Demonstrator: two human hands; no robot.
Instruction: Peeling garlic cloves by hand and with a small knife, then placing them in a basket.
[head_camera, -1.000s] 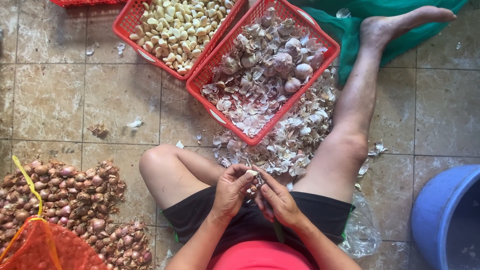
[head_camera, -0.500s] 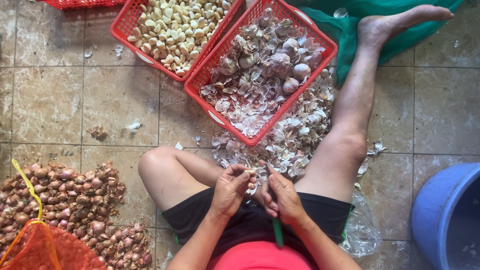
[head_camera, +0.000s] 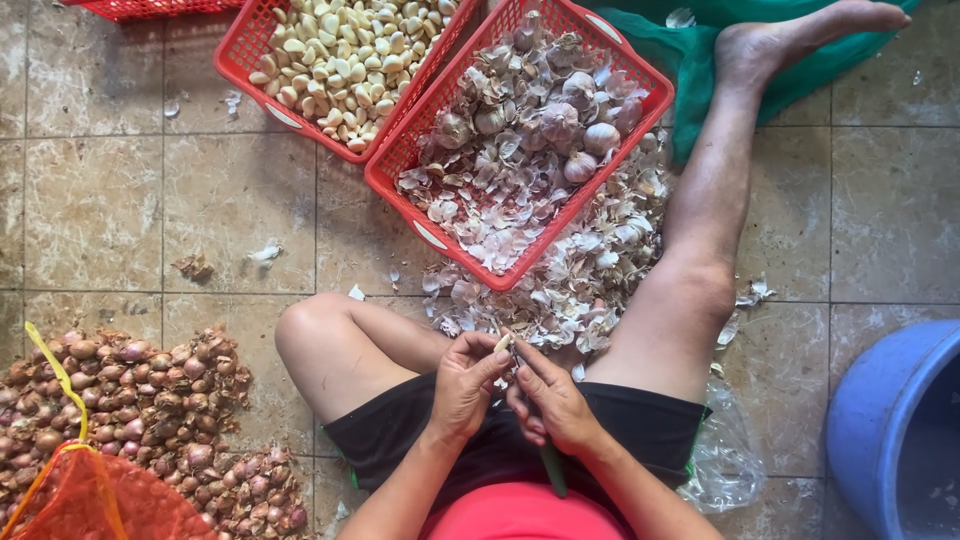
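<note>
Left hand (head_camera: 462, 385) pinching a small pale garlic clove (head_camera: 503, 342); right hand (head_camera: 552, 400) clenched on a green-handled knife (head_camera: 550, 465) (papery skins (head_camera: 560, 300) at twelve o'clock).

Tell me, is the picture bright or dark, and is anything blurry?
Head view: bright, even daylight, with only soft shadows under the legs. The tiled floor and the garlic skins in the red basket look sharp. The left hand and right hand are slightly soft. Straight tile lines bend a little near the edges. No strong glare.
</note>
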